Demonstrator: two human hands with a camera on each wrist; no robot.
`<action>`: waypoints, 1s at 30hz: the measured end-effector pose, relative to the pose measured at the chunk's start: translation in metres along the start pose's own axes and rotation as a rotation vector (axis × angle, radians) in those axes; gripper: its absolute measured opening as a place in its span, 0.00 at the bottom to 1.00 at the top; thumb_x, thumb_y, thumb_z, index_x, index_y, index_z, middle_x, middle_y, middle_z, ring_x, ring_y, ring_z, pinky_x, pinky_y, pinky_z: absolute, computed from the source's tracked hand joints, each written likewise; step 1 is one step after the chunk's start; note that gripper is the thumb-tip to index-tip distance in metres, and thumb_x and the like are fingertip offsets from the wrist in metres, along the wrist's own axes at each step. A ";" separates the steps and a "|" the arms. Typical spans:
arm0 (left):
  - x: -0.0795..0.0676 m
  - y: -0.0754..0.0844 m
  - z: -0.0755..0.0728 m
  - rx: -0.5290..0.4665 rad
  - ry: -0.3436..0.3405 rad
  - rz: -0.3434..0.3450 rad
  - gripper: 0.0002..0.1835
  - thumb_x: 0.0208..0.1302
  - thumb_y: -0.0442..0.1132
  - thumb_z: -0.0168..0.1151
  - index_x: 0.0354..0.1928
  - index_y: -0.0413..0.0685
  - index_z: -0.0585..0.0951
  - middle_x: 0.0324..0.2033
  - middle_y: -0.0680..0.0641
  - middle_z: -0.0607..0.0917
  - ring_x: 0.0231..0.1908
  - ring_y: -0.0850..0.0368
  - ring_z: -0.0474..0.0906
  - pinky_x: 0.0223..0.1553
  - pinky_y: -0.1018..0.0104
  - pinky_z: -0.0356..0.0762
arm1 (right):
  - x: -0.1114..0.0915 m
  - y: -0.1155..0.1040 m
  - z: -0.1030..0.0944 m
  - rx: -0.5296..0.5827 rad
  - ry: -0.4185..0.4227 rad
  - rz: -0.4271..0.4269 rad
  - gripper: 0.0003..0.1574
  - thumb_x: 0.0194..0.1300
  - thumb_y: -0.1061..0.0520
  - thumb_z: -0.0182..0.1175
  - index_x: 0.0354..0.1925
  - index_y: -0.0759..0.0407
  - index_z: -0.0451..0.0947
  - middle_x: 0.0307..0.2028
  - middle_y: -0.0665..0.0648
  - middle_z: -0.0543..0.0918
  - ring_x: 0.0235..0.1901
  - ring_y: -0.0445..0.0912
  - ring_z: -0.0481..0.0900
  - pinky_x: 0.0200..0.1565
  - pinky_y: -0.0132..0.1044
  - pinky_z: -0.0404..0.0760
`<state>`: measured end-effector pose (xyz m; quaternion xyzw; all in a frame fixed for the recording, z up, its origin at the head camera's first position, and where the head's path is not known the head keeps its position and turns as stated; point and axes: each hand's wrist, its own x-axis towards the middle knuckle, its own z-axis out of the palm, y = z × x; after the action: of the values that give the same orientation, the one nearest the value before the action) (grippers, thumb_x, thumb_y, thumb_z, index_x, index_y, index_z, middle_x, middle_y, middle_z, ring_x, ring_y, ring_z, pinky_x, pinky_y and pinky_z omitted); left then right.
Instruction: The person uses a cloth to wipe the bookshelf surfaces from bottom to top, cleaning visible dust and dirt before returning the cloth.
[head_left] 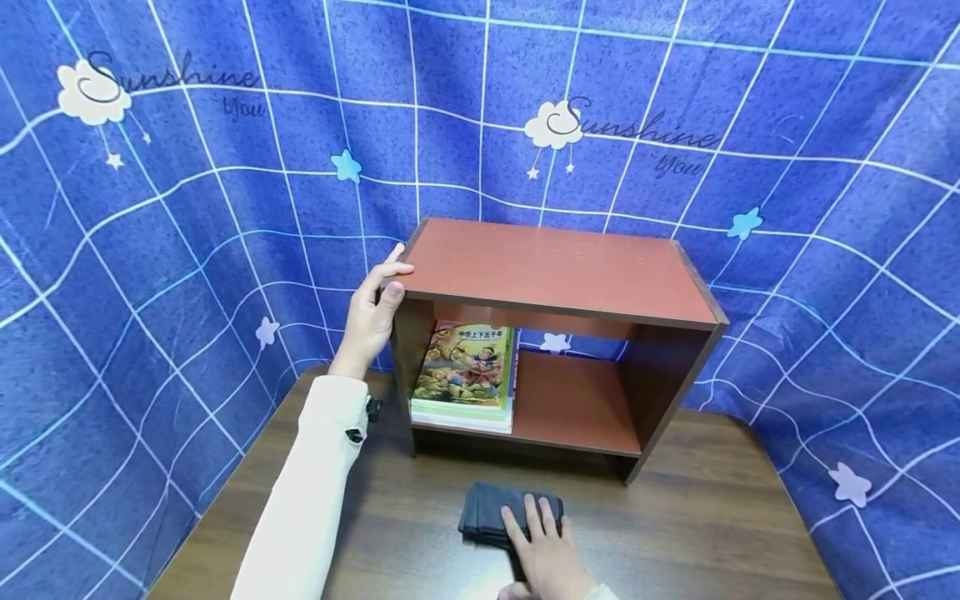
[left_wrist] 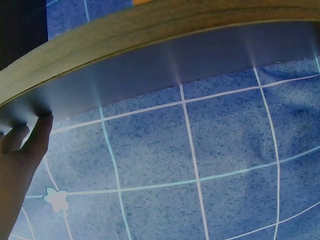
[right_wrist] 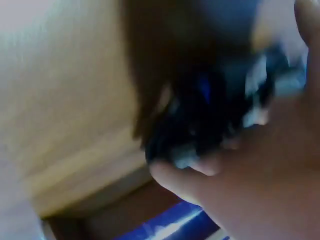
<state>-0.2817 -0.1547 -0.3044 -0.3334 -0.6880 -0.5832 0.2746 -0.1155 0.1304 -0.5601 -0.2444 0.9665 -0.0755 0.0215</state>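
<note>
A small shelf (head_left: pixel 555 267) with a red-brown top and dark sides stands on the table. My left hand (head_left: pixel 372 312) holds its upper left corner, with fingers over the top edge and the thumb near the front. In the left wrist view, fingertips (left_wrist: pixel 44 125) of that hand touch the board. A folded black cloth (head_left: pixel 491 508) lies before the shelf. My right hand (head_left: pixel 547 554) rests on the cloth with its fingers stretched out and spread. In the right wrist view, the crumpled black cloth (right_wrist: pixel 195 117) is blurred against the fingers; part of it is hidden by the hand.
Several books (head_left: pixel 465 367) stand in the left part of the shelf, a colourful cover facing forward. The wooden table (head_left: pixel 705 517) has rounded far corners. A blue curtain (head_left: pixel 225 250) with white grid lines hangs behind and at both sides.
</note>
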 end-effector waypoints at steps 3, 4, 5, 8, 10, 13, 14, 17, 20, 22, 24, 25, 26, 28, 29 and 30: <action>0.001 0.001 0.001 0.003 -0.013 -0.008 0.29 0.67 0.55 0.51 0.55 0.34 0.74 0.68 0.38 0.61 0.68 0.45 0.54 0.65 0.51 0.51 | -0.003 -0.001 -0.002 0.058 -0.026 0.037 0.58 0.53 0.22 0.50 0.72 0.49 0.54 0.68 0.70 0.55 0.66 0.67 0.52 0.53 0.71 0.57; 0.001 0.002 0.001 0.006 -0.015 -0.007 0.29 0.67 0.55 0.50 0.55 0.34 0.74 0.68 0.38 0.61 0.68 0.45 0.54 0.64 0.51 0.51 | -0.003 0.001 -0.007 0.063 0.046 0.026 0.54 0.55 0.26 0.54 0.71 0.51 0.57 0.66 0.71 0.58 0.64 0.67 0.55 0.52 0.70 0.58; 0.002 0.002 0.001 0.006 -0.016 -0.008 0.29 0.68 0.55 0.50 0.55 0.35 0.74 0.68 0.39 0.61 0.68 0.45 0.53 0.65 0.52 0.51 | -0.003 0.005 -0.013 0.062 0.132 0.013 0.50 0.56 0.29 0.57 0.69 0.52 0.61 0.65 0.71 0.62 0.63 0.67 0.58 0.52 0.69 0.59; 0.002 0.002 0.002 0.006 -0.011 -0.006 0.29 0.67 0.55 0.50 0.55 0.35 0.74 0.68 0.41 0.61 0.68 0.46 0.53 0.65 0.52 0.51 | 0.000 0.021 -0.043 0.044 0.469 -0.065 0.34 0.57 0.44 0.63 0.58 0.58 0.74 0.55 0.68 0.75 0.55 0.64 0.71 0.50 0.63 0.67; 0.002 0.002 0.002 0.004 -0.010 -0.002 0.29 0.67 0.56 0.50 0.55 0.35 0.74 0.68 0.39 0.61 0.68 0.45 0.53 0.65 0.52 0.51 | 0.002 0.035 -0.075 0.033 0.724 -0.123 0.21 0.56 0.52 0.61 0.46 0.61 0.80 0.46 0.65 0.80 0.48 0.61 0.76 0.48 0.58 0.71; 0.002 0.003 0.003 0.011 -0.009 0.010 0.30 0.67 0.56 0.49 0.55 0.34 0.73 0.68 0.37 0.60 0.68 0.44 0.53 0.65 0.51 0.51 | 0.002 0.051 -0.136 0.036 1.132 -0.170 0.13 0.54 0.60 0.55 0.34 0.66 0.82 0.38 0.64 0.83 0.40 0.61 0.79 0.46 0.54 0.72; 0.001 0.002 0.004 0.009 -0.007 0.011 0.31 0.67 0.56 0.49 0.55 0.34 0.73 0.68 0.37 0.60 0.68 0.44 0.53 0.65 0.51 0.51 | 0.002 0.055 -0.158 0.042 1.259 -0.161 0.13 0.53 0.61 0.53 0.32 0.67 0.82 0.37 0.64 0.83 0.40 0.62 0.78 0.46 0.53 0.71; 0.000 0.002 0.004 0.010 0.006 0.010 0.31 0.67 0.57 0.49 0.54 0.33 0.73 0.68 0.38 0.60 0.68 0.45 0.53 0.65 0.53 0.50 | -0.001 0.062 -0.219 0.092 1.576 -0.091 0.13 0.53 0.61 0.53 0.32 0.69 0.81 0.39 0.66 0.81 0.41 0.65 0.75 0.48 0.52 0.69; -0.001 0.001 0.005 0.002 0.016 0.003 0.28 0.69 0.53 0.48 0.55 0.32 0.72 0.68 0.39 0.60 0.68 0.46 0.52 0.65 0.54 0.50 | -0.002 0.072 -0.264 0.208 1.626 0.010 0.18 0.54 0.58 0.54 0.39 0.69 0.79 0.48 0.67 0.77 0.51 0.62 0.70 0.55 0.50 0.65; -0.003 0.002 0.005 0.005 0.020 0.001 0.25 0.72 0.49 0.47 0.55 0.32 0.72 0.68 0.38 0.60 0.68 0.45 0.52 0.65 0.54 0.50 | 0.000 0.084 -0.282 0.333 1.512 0.086 0.21 0.58 0.56 0.54 0.47 0.67 0.78 0.57 0.64 0.73 0.58 0.56 0.67 0.59 0.44 0.62; -0.003 0.004 0.007 0.006 0.030 0.000 0.20 0.73 0.42 0.46 0.54 0.30 0.71 0.68 0.36 0.59 0.68 0.45 0.52 0.65 0.53 0.50 | 0.004 0.099 -0.290 0.466 1.365 0.131 0.21 0.64 0.57 0.51 0.51 0.67 0.77 0.60 0.63 0.70 0.62 0.51 0.64 0.61 0.39 0.59; -0.003 0.005 0.008 0.008 0.038 0.002 0.18 0.72 0.39 0.45 0.54 0.30 0.71 0.67 0.35 0.59 0.68 0.44 0.52 0.65 0.53 0.50 | 0.007 0.106 -0.290 0.520 1.303 0.150 0.20 0.66 0.58 0.49 0.51 0.67 0.77 0.61 0.62 0.70 0.62 0.49 0.64 0.62 0.37 0.58; -0.003 0.006 0.010 0.008 0.047 -0.002 0.17 0.72 0.36 0.44 0.54 0.29 0.71 0.67 0.34 0.59 0.68 0.44 0.52 0.65 0.52 0.50 | 0.011 0.113 -0.289 0.571 1.259 0.169 0.20 0.67 0.59 0.48 0.51 0.67 0.77 0.61 0.60 0.70 0.63 0.48 0.64 0.62 0.35 0.58; -0.004 0.009 0.013 0.010 0.063 -0.012 0.16 0.71 0.33 0.42 0.54 0.29 0.71 0.67 0.34 0.60 0.68 0.44 0.52 0.65 0.53 0.50 | 0.017 0.123 -0.283 0.654 1.234 0.186 0.19 0.68 0.62 0.45 0.48 0.67 0.79 0.61 0.58 0.72 0.63 0.45 0.64 0.62 0.34 0.58; -0.004 0.010 0.014 0.022 0.072 -0.017 0.16 0.70 0.33 0.42 0.54 0.29 0.71 0.67 0.34 0.60 0.68 0.44 0.52 0.65 0.53 0.50 | 0.021 0.127 -0.280 0.682 1.250 0.182 0.19 0.68 0.63 0.44 0.46 0.68 0.79 0.59 0.57 0.74 0.63 0.45 0.65 0.62 0.34 0.59; -0.004 0.012 0.016 0.037 0.084 -0.023 0.16 0.71 0.33 0.42 0.54 0.29 0.70 0.67 0.34 0.60 0.68 0.43 0.52 0.65 0.52 0.49 | 0.024 0.129 -0.277 0.693 1.272 0.196 0.19 0.67 0.63 0.44 0.44 0.67 0.80 0.59 0.55 0.74 0.62 0.44 0.66 0.61 0.33 0.60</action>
<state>-0.2697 -0.1381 -0.3024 -0.2956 -0.6903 -0.5871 0.3024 -0.2187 0.2688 -0.3067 -0.0448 0.7303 -0.5019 -0.4612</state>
